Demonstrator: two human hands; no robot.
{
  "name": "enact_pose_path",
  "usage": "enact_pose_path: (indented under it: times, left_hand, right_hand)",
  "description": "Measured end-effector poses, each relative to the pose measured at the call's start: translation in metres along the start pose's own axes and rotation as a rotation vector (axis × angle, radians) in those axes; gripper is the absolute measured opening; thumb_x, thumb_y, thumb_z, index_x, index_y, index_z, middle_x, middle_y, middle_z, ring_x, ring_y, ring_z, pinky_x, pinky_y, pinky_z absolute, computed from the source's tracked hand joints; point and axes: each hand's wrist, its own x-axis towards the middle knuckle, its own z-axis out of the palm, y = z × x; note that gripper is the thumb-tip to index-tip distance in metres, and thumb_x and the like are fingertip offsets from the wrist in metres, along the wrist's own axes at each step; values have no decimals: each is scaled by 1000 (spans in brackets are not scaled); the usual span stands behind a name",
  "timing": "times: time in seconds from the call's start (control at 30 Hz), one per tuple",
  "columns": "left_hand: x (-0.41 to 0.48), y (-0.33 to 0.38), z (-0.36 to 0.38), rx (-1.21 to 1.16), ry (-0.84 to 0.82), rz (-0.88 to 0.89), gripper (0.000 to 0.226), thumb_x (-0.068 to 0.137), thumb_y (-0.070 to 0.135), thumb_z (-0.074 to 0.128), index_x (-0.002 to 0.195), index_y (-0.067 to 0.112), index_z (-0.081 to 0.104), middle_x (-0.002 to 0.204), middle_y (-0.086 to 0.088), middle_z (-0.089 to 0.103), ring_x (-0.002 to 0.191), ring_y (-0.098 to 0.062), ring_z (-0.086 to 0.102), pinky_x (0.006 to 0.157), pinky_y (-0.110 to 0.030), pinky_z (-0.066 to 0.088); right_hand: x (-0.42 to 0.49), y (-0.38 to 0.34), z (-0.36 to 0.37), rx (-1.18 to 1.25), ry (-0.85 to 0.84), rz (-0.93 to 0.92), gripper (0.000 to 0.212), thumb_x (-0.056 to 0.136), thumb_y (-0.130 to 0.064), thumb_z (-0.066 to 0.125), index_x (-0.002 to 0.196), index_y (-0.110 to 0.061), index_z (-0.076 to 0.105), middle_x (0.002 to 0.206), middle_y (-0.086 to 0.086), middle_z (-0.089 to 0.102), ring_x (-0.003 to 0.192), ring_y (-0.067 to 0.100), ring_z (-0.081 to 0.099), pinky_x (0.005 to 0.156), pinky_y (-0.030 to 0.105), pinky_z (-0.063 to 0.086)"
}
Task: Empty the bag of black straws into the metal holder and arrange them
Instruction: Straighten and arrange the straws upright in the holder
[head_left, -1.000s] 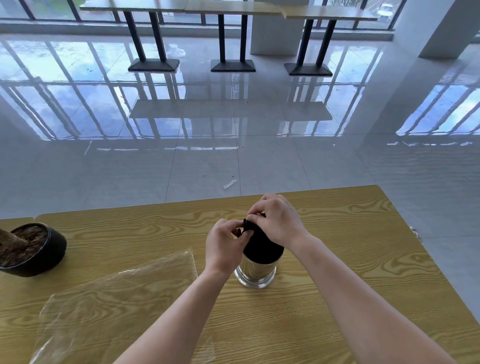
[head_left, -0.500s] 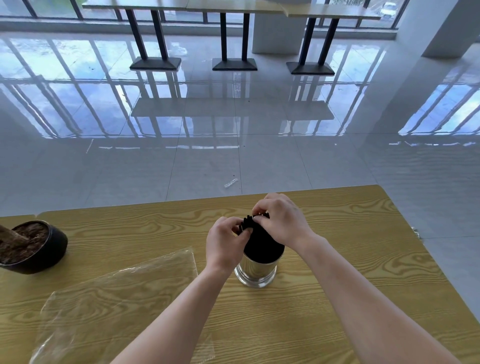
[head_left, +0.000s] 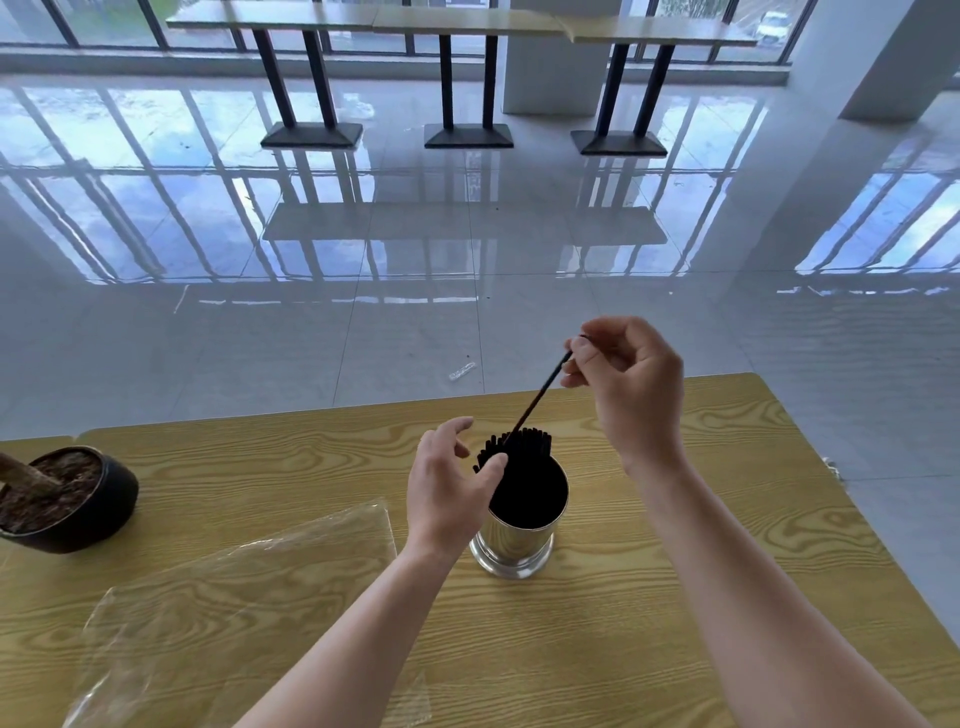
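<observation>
A shiny metal holder (head_left: 514, 548) stands upright on the wooden table (head_left: 675, 597), packed with a bundle of black straws (head_left: 527, 470). My right hand (head_left: 631, 384) is raised above and to the right of the holder and pinches the top end of a single black straw (head_left: 540, 397), which slants down into the bundle. My left hand (head_left: 449, 486) is beside the holder on its left, fingers loosely spread, thumb touching the straw tips. The empty clear plastic bag (head_left: 234, 608) lies flat on the table at the lower left.
A dark plant pot (head_left: 67, 499) with soil sits at the table's left edge. Beyond the table's far edge is glossy tiled floor with a small wrapper (head_left: 462, 371) on it. High tables (head_left: 457, 78) stand by the windows at the back.
My right hand has lifted up and to the right, drawing one straw partly out of the bundle. My left hand has loosened from the straw tops and opened beside them.
</observation>
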Motion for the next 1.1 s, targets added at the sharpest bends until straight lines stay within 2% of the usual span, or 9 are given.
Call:
enact_pose_path:
  times: [0.13,0.27,0.37,0.5,0.67,0.77,0.87,0.97,1.1]
  left_hand:
    - [-5,11,-5,-50,157,-9,12,83,29,74,89,26,63,75,4,59,69,-12,56,63,-28,43]
    - [-8,35,-10,-223,36,10,40,93,36,65,54,31,58,50,14,55,50,-5,49,54,-23,38]
    - [-3,58,-11,-501,-51,-207,40,94,43,63,63,18,68,49,8,58,44,-8,45,47,-22,37]
    - [9,73,-16,-840,-18,-522,20,92,26,69,86,7,73,76,-5,75,49,-11,54,39,-22,34]
    - [4,55,-15,-463,-11,-240,19,93,25,69,79,12,75,69,-1,73,55,-9,60,54,-22,50]
    - [-5,42,-12,-308,-45,-157,14,92,24,69,80,21,76,67,5,73,57,-4,64,59,-22,54]
    - [-9,35,-10,-237,-72,-139,13,92,25,70,81,24,77,69,8,74,64,-6,68,64,-29,58]
    - [-8,34,-9,-169,-83,-110,13,91,27,70,83,22,78,73,5,74,72,-14,69,70,-41,60]
    - [-5,32,-9,-126,-77,-71,10,90,27,71,83,22,78,74,8,74,74,-13,69,71,-41,59]
  right_hand:
    - [-8,-5,-16,85,162,35,15,86,-12,70,89,-26,74,74,2,76,64,24,75,63,41,63]
    - [-33,-2,-18,308,242,166,8,83,-9,72,85,-16,74,75,10,75,66,31,74,64,37,62]
    - [-59,8,-13,407,206,311,5,82,-4,72,85,-8,73,76,13,75,70,33,75,68,38,63]
    - [-83,26,-15,237,50,361,17,83,4,72,81,-12,75,78,14,75,74,33,75,70,36,63]
    - [-64,45,-16,-330,-128,260,13,90,-21,73,103,-23,77,97,-4,75,86,9,69,72,20,56]
    - [-41,50,-6,-662,-302,162,24,95,-27,65,117,-21,74,108,2,71,98,17,64,85,33,54]
    - [-32,52,6,-770,-446,158,22,95,-28,63,111,-20,77,112,2,74,106,21,65,85,34,53]
    - [-30,53,10,-764,-428,140,17,93,-28,65,100,-21,80,105,-3,77,98,17,68,75,26,47]
    - [-28,53,11,-781,-434,95,13,90,-29,68,91,-23,79,93,-6,76,87,14,68,71,29,53]
